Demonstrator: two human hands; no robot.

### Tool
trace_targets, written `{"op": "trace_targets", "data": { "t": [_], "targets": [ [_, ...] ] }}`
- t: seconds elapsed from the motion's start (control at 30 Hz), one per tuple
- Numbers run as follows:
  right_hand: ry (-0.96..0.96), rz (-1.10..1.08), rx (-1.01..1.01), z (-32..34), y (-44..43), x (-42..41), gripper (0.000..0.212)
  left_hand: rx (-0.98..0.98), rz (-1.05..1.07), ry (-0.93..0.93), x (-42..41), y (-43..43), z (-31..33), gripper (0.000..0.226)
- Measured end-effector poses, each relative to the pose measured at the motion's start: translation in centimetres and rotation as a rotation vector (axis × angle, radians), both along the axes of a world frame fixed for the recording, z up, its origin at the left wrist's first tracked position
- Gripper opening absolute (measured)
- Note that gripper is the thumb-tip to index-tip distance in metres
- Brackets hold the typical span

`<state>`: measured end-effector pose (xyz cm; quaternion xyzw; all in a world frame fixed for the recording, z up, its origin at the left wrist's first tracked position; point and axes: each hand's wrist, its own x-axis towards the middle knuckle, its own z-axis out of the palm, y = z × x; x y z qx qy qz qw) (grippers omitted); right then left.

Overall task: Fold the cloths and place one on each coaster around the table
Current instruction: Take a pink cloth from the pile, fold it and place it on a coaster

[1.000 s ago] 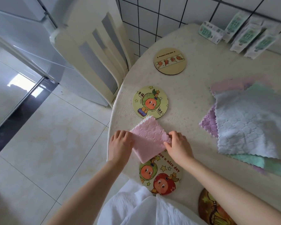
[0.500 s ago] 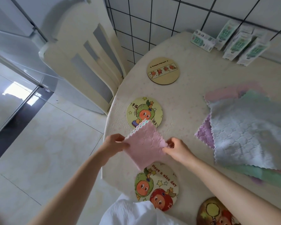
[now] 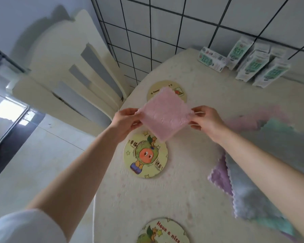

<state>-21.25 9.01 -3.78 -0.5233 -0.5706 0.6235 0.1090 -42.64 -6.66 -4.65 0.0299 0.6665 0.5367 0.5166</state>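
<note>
Head view: I log the folded pink cloth (image 3: 165,118) apparently lifted clear of the worktop (image 3: 182,190), stretched between left hand (image 3: 125,120) and right hand (image 3: 205,120), each pinching an opposite corner between thumb and fingers. Its far corner overlaps the far coaster (image 3: 181,93) in view, and its near corner overlaps the green-character coaster (image 3: 145,155). My judgement: light, soft, limp, not fragile; the layers may fall open, so hold the corners through all layers.
</note>
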Motion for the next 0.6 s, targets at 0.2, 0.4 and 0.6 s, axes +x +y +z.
{"op": "trace_targets", "data": {
  "t": [0.2, 0.4, 0.6],
  "targets": [
    [0.000, -0.090, -0.046, -1.7, 5.5, -3.3, 0.015, -0.061, 0.073, 0.127, -2.5, 6.8, -2.8, 0.022],
    [-0.102, -0.073, 0.005, -4.6, 7.4, -4.9, 0.014, -0.164, 0.058, 0.325, -3.8, 9.8, -4.9, 0.014],
    [-0.253, -0.064, 0.107, -6.2, 7.9, -5.0, 0.010, -0.297, -0.088, 0.623, -4.2, 10.5, -5.6, 0.018]
  ]
}}
